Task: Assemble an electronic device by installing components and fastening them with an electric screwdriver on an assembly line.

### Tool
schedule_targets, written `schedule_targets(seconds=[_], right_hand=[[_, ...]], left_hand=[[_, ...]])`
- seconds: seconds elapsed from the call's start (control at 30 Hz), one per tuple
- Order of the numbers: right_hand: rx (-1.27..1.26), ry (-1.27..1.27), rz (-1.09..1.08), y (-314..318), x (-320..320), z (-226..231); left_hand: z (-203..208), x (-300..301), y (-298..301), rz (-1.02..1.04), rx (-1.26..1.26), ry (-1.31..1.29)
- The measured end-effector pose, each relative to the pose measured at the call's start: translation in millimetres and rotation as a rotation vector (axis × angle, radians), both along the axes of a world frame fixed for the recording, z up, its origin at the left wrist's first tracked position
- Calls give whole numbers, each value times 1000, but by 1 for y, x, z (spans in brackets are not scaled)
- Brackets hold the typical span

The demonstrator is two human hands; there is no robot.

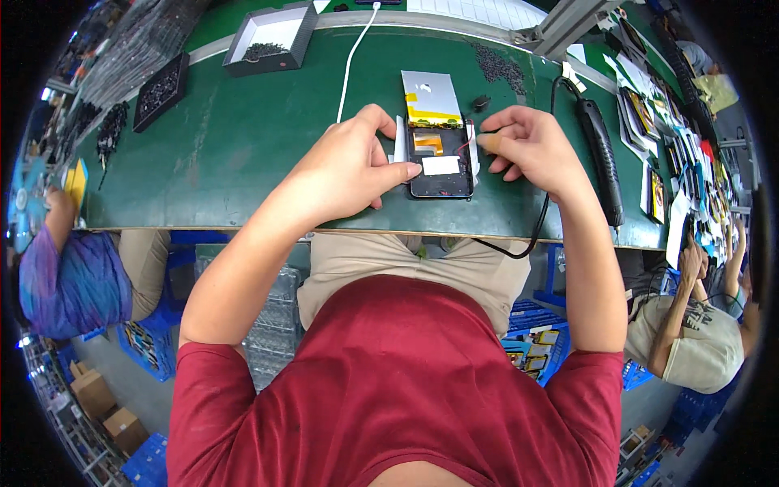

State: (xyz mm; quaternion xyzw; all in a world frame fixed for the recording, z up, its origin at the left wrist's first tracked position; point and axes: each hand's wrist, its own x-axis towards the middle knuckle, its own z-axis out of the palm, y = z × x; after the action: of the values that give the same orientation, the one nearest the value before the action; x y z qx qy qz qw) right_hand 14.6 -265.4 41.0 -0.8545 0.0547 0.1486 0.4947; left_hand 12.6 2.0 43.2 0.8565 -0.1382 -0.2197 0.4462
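An opened black device housing [442, 185], phone-sized, lies on the green bench in front of me. Inside it are an orange flex cable [428, 144] and a white label [441, 165]. A silver battery-like panel with yellow tape [434, 88] extends from its far end. My left hand [349, 166] rests at the left side, fingers apart, thumb touching the housing's edge. On the right, my right hand [527, 150] has thumb and forefinger pinched at the end of a thin red wire [464, 148] coming from the housing. Something white shows beneath the housing.
A black corded tool [599, 154] lies right of my right hand. A white cable [350, 69] runs across the bench. Small black parts fill a box [272, 40] and a tray [161, 92], with a loose pile [498, 69] at the back. Other people sit left and right.
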Motion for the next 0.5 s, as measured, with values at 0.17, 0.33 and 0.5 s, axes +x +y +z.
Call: schedule_targets(seconds=[0.17,0.33,0.5], right_hand=[[-100,-149,-26,16,4,-6],[-68,-133,-32,18,9,-5],[-115,-100,-29,8,11,-8]], left_hand=[[-1,4,7,-2,7,-78],[-11,6,11,-10,9,-202],[-11,6,10,-3,-20,-207]])
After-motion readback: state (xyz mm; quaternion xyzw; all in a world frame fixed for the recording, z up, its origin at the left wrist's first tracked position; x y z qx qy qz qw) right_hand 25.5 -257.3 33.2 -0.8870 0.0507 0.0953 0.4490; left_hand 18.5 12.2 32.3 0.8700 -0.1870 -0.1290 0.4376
